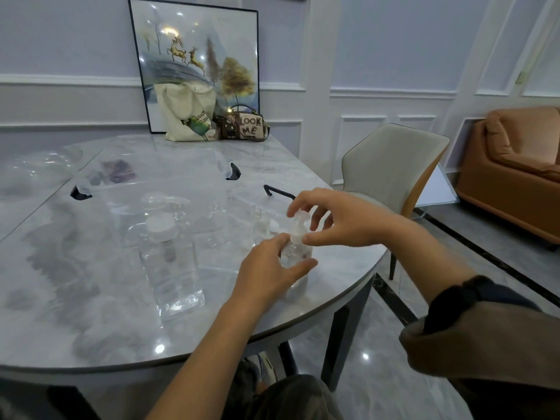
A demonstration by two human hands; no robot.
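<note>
The small bottle [292,253] stood on the bench [91,298] close to its rounded near edge, with the floor dropping away just beyond the right grip [342,219]. The left grip [266,268] was curled round the clear body of that bottle, thumb on the near side and fingers on the far side. The right grip came in from above, its fingertips pinching the white pump head [298,218] on top of the bottle.

Left of the left grip, well apart from it, a big bottle [169,262] with a white cap stood upright, and bare bench lay open between the two. Just behind both grips stood a little clear vial [260,219], near enough to crowd that side. Past the right grip, off the bench edge, a grey chair [391,165] stood clear of the wrist. Far beyond the grips a tote bag [185,113] and a handbag [242,124] sat at the back edge.

The left grip hid most of the small bottle's lower half, so its base and contents could not be made out. Other clear things behind the big bottle blurred into the glossy bench top and were hard to tell apart
</note>
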